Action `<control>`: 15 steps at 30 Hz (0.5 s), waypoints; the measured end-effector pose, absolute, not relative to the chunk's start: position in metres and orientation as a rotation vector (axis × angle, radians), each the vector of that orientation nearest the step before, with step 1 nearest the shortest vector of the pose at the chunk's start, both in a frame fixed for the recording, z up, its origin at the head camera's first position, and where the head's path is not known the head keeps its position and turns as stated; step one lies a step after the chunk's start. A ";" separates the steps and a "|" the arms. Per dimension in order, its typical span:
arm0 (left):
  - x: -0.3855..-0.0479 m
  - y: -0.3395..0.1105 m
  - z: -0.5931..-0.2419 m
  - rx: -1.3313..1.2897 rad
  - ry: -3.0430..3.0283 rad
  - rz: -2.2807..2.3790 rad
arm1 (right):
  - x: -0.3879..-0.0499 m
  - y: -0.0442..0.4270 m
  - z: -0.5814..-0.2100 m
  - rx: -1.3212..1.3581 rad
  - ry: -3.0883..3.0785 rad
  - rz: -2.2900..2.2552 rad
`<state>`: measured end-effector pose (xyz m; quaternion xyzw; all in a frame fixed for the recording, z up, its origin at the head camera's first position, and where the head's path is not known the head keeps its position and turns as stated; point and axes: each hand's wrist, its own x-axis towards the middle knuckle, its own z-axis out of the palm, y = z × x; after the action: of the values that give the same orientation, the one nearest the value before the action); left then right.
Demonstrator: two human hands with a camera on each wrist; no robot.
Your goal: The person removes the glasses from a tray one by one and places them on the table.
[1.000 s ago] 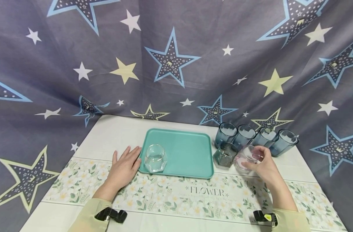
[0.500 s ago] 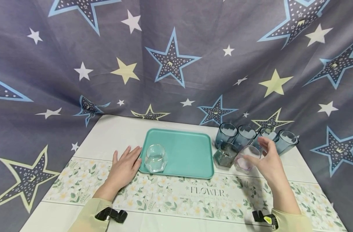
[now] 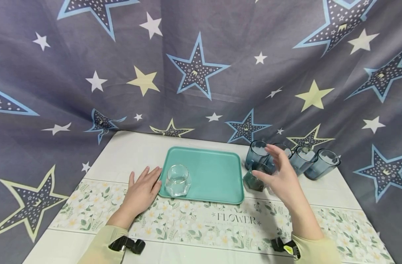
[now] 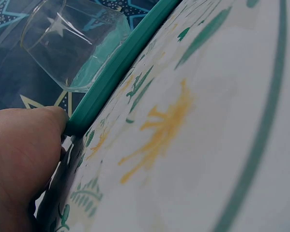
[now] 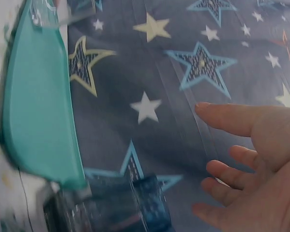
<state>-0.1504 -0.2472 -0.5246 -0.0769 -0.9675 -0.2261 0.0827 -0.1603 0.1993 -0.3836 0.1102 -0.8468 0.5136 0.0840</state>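
My left hand (image 3: 139, 194) lies flat on the table at the left edge of the teal tray (image 3: 214, 176), its fingertips touching the rim. On the tray's left part stands a clear glass (image 3: 178, 181) with a faceted base. My right hand (image 3: 281, 179) hovers over the dark grey glass (image 3: 254, 182), thumb and fingers spread apart and holding nothing. From the right wrist view, the same hand (image 5: 266, 164) has air between thumb and fingers. The pinkish glass is almost wholly hidden behind the right hand.
Several blue glasses (image 3: 321, 165) stand in a row at the back right, just behind the dark grey glass. A floral strip (image 3: 201, 223) crosses the white table (image 3: 138, 146). A star-patterned curtain (image 3: 187, 110) hangs right behind the table.
My right hand has let go of the pinkish glass, lifted, and moved left to above the dark grey glass. The left hand has stayed in place.
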 end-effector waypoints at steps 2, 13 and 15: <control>-0.150 -0.247 -0.525 -0.231 -2.888 -0.676 | -0.162 0.188 -0.384 0.370 -2.534 1.538; -0.150 -0.248 -0.525 -0.235 -2.886 -0.680 | -0.167 0.127 -0.395 0.573 -2.595 1.625; -0.150 -0.248 -0.525 -0.236 -2.887 -0.681 | -0.167 0.118 -0.396 0.617 -2.591 1.665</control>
<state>-0.1502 -0.2478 -0.5251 -0.0790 -0.9669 -0.2280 0.0830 -0.1671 0.1176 -0.3960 0.1965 -0.8249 0.5301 0.0003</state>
